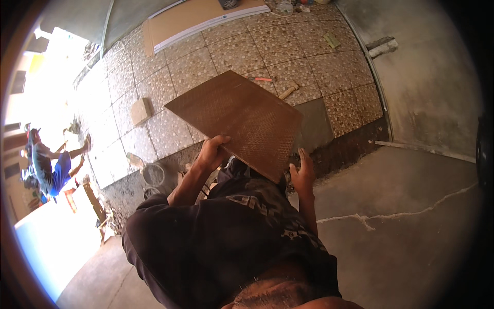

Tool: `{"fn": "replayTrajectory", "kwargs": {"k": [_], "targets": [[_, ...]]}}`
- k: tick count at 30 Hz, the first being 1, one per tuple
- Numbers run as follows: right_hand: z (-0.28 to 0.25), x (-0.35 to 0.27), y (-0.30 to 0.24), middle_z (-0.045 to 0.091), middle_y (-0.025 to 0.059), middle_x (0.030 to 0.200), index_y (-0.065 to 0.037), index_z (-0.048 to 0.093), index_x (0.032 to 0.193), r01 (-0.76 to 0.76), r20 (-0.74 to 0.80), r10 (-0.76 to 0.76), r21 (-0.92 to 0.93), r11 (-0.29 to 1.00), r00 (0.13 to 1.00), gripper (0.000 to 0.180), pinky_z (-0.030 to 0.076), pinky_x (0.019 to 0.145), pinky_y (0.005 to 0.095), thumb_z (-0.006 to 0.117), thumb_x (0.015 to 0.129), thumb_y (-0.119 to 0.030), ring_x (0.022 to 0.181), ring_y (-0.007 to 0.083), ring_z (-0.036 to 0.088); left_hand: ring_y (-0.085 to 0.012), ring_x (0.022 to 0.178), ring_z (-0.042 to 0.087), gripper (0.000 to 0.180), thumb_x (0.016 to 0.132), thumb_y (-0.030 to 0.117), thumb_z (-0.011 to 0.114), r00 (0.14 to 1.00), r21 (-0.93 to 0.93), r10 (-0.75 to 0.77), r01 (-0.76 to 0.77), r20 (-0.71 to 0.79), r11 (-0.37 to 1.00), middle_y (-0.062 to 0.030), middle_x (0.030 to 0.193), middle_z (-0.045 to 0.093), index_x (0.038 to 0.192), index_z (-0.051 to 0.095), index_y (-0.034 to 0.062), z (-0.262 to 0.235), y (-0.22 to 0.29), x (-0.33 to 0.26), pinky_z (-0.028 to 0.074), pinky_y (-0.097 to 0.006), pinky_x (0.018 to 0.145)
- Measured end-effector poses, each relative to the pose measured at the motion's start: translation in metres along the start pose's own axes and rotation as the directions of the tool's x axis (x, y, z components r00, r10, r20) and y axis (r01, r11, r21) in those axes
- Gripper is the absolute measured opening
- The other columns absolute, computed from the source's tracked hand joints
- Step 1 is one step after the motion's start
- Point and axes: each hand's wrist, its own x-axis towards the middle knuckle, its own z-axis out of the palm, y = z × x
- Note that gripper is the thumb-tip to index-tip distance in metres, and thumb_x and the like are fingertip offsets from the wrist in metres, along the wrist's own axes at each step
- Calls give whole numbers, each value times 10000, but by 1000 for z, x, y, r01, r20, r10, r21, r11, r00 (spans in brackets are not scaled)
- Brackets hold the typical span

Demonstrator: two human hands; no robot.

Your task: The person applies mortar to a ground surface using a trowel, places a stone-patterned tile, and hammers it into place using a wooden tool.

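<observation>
Floor first: pebble-pattern tiled floor (216, 56) covers most of the far half of the shot, and plain cracked concrete (401, 221) runs along the near and right side. Between them is a dark unfilled strip with a grey mortar patch (315, 126), so the laid tiling stops at a ragged edge right in front of the person.

Next biggest is the brown tile (236, 121), held up off the floor with its ribbed back facing the camera. It's tilted, with one corner pointing up-left toward the laid tiles and the lower edge down near the chest. Its long diagonal runs from upper left to lower right.

The left hand (212, 150) is wrapped around the lower left edge, thumb on top. The right hand (302, 172) is flat-fingered against the lower right corner, propping from underneath. The tile sits just above and ahead of both hands, about equally close to each.

Open room: the mortar patch lies just beyond and right of the tile. A wooden-handled tool (288, 91) and a pink pencil-like thing (263, 79) lie on the laid tiles behind it. A flat cardboard sheet (193, 18) is far back, and another person (49, 167) sits off at the left, well apart.
</observation>
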Motion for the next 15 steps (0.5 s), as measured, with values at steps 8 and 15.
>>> {"fn": "replayTrajectory", "kwargs": {"k": [8, 15], "targets": [[44, 28, 89, 396, 231, 1373, 1, 271, 1418, -168, 26, 171, 382, 909, 985, 671, 412, 978, 477, 591, 886, -255, 1217, 354, 472, -315, 1133, 528, 531, 808, 20, 539, 998, -168, 8, 3, 63, 986, -198, 1265, 490, 1301, 369, -76, 45, -12, -14, 429, -464, 998], [25, 31, 182, 399, 222, 1371, -3, 276, 1418, -434, 280, 412, 830, 350, 867, 666, 411, 979, 479, 557, 890, -295, 1214, 347, 472, -304, 1098, 551, 555, 774, 63, 587, 997, -109, 63, -59, 34, 992, -184, 1211, 538, 1287, 415, -58, 99, -82, -18, 449, -457, 963]]}}
